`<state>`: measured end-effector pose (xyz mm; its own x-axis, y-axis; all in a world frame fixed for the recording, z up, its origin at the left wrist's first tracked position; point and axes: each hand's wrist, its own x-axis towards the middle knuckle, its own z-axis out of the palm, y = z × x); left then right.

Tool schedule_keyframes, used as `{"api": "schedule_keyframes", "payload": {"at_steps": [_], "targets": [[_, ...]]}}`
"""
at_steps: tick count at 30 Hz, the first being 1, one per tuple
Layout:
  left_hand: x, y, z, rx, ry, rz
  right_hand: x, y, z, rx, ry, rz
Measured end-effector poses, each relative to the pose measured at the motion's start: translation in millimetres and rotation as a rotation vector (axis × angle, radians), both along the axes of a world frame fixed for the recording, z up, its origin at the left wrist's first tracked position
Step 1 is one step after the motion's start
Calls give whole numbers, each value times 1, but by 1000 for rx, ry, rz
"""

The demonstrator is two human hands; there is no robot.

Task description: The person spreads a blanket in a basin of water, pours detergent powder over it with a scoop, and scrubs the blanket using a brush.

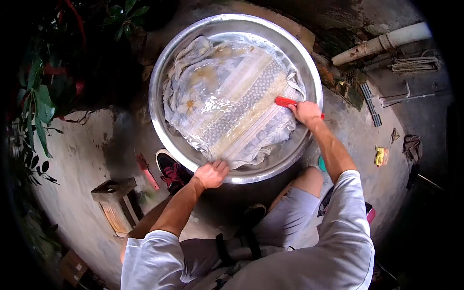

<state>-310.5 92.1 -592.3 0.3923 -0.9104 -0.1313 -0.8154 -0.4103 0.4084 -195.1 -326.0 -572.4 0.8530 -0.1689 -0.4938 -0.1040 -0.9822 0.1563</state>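
A wide metal basin (159, 137) holds a wet, patterned cloth (241, 104) with stripes, dots and a flower print, spread out in shallow water. At the basin's near rim, my left hand (211, 174) is closed on the cloth's near edge. My right hand (308, 114) grips a red scrubbing brush (285, 101) over the right part of the cloth. One end of the brush shows past my thumb and a bit of red shows behind my wrist; its bristles are hidden.
A second red brush (146, 170) lies on the concrete floor at left, near my shoe (172, 175) and a small wooden stool (113, 191). Leafy plants (43, 106) stand far left. On the right are a white pipe (386, 43), coiled rope (415, 64) and a grey-headed squeegee (371, 104).
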Motion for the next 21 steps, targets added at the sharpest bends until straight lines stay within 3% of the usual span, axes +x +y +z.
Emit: {"api": "schedule_keyframes", "payload": {"at_steps": [2,6,8,9,10,11,12,13,16,18,20,21], "targets": [[2,-2,6,-7,8,4,-17,51,5,131,87,-94],[-2,0,-1,-19,-39,19,-96,185,19,478,310,388],[-3,1,-9,-45,-101,31,-84,154,-14,333,249,452],[-4,0,-18,-35,-120,38,-52,99,-25,419,180,333],[-12,1,-22,-23,-123,46,-25,48,-43,241,225,79],[-9,1,-17,-35,-60,56,-1,41,11,88,162,20],[-1,0,-16,-41,-64,64,4,26,16,36,-2,124],[0,0,-13,-30,-61,65,3,23,17,16,-52,100],[-6,0,-11,-57,-106,81,-31,88,32,223,194,-27],[-7,0,-5,-8,-47,70,-71,161,54,446,254,188],[-10,0,-14,-29,-75,68,-101,186,18,456,390,313],[-10,-1,-16,5,-86,67,-79,166,14,323,436,539]]}}
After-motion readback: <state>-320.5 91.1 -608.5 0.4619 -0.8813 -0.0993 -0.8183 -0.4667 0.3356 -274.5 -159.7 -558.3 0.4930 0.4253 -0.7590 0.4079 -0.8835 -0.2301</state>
